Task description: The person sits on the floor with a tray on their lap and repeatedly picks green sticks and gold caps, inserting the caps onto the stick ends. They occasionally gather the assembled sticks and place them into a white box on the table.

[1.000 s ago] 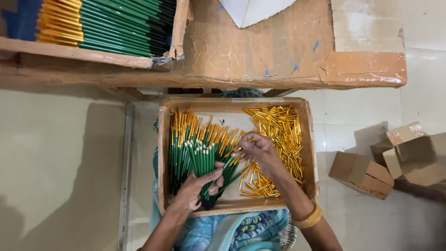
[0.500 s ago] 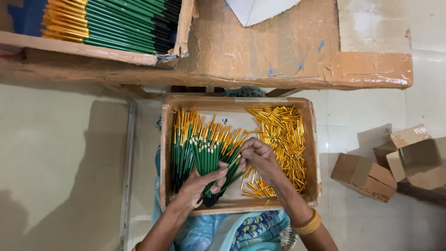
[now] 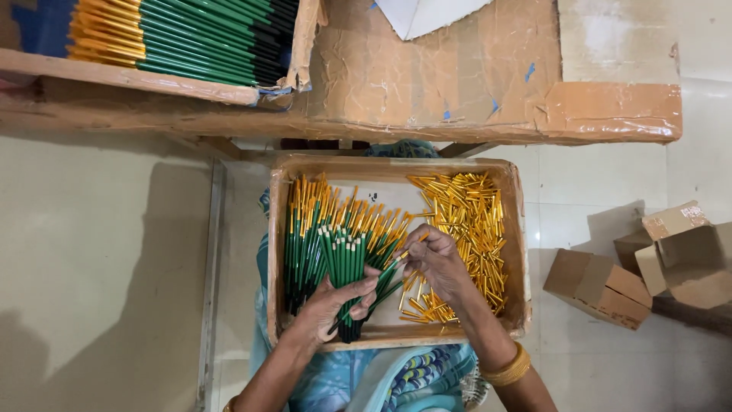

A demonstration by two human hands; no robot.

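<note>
We see left hand (image 3: 335, 301) clamping pen bundle (image 3: 345, 278), axis upright; right hand (image 3: 435, 259) fingers pinch one pen (image 3: 398, 263), just right.

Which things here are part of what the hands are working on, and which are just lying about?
In use:
left hand holding green pencil bundle
right hand
gold caps
cardboard tray

Lying about:
small cardboard boxes
stacked pencils above
white paper

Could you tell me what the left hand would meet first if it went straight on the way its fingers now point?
The left hand points up and to the right, over the green pencil bundle it grips. It would likely meet the right hand first, though their heights are unclear from above.
</note>
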